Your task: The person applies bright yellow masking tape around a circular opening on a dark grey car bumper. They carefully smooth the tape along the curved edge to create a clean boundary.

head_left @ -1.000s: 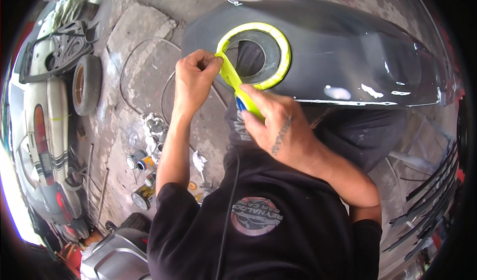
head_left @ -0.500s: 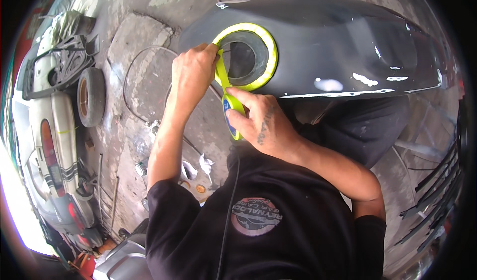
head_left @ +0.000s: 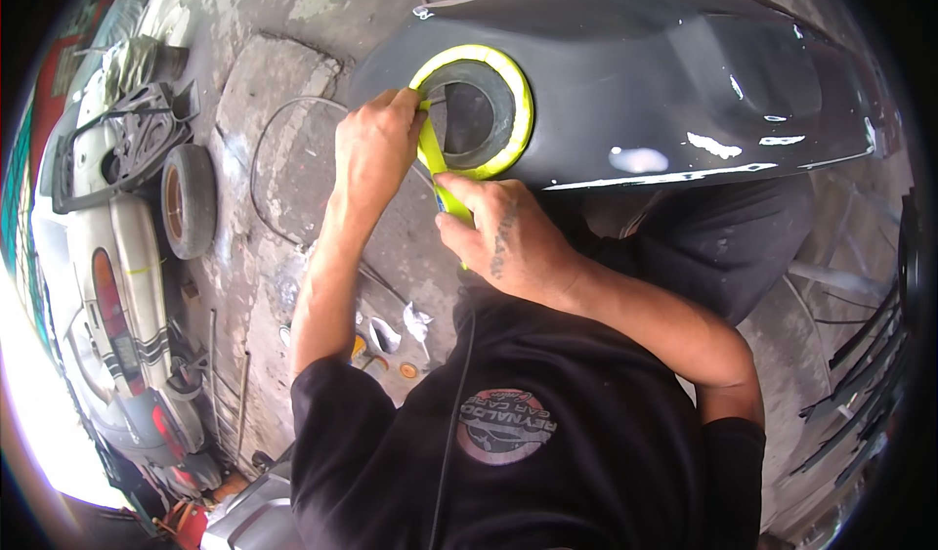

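A dark grey moulded body panel (head_left: 606, 81) lies across the far side, with a large round opening (head_left: 469, 120) near its left end. Bright yellow-green masking tape (head_left: 524, 110) runs around the rim of that opening. My left hand (head_left: 379, 145) is closed at the rim's left side, its thumb and fingertips pinching the tape there. From those fingers a short tape strip (head_left: 429, 145) stretches down to the roll of masking tape (head_left: 454, 208). My right hand (head_left: 513, 226) grips this roll just below the opening, covering most of it.
Bumpers (head_left: 132, 286) and a small tyre (head_left: 189, 201) lie along the left. A thin hose (head_left: 256, 159) loops over the concrete floor. Crumpled white paper (head_left: 417, 320) lies near my left elbow, and black strips (head_left: 860, 364) lean at the right.
The roll has turned more edge-on in my right hand, which has shifted slightly left. My left hand keeps its pinch at the rim. The whole view has shifted a little.
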`<state>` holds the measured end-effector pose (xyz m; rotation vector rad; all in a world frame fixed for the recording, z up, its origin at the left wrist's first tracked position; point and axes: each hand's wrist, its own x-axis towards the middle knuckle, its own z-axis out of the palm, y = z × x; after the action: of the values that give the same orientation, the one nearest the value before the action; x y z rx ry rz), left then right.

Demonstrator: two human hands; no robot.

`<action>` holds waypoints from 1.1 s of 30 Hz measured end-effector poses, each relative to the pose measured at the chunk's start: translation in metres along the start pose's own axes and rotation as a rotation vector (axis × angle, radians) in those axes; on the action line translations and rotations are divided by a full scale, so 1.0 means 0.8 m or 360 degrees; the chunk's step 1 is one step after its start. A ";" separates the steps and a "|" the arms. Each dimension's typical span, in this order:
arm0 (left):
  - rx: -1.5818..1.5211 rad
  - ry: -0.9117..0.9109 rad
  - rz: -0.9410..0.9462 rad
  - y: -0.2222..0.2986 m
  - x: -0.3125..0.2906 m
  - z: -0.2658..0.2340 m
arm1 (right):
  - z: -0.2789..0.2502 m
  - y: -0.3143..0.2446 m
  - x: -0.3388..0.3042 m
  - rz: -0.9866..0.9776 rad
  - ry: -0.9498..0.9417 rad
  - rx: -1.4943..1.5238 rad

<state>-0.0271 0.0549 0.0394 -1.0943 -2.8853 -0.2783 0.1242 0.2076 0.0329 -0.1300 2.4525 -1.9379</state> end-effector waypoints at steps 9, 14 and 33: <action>-0.0451 0.0024 -0.0418 -0.003 0.013 0.001 | 0.000 -0.001 0.002 0.0018 -0.0004 0.0060; -0.0605 -0.0086 -0.0458 -0.025 0.024 0.004 | 0.003 0.002 0.000 -0.0020 0.0055 -0.0028; -0.0922 -0.0174 -0.0588 -0.029 0.005 0.014 | -0.045 -0.046 -0.011 0.0215 -0.0033 0.0047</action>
<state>-0.0449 0.0424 0.0249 -0.6056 -3.1762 -1.1585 0.1332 0.2347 0.0767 0.0160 2.3518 -1.9062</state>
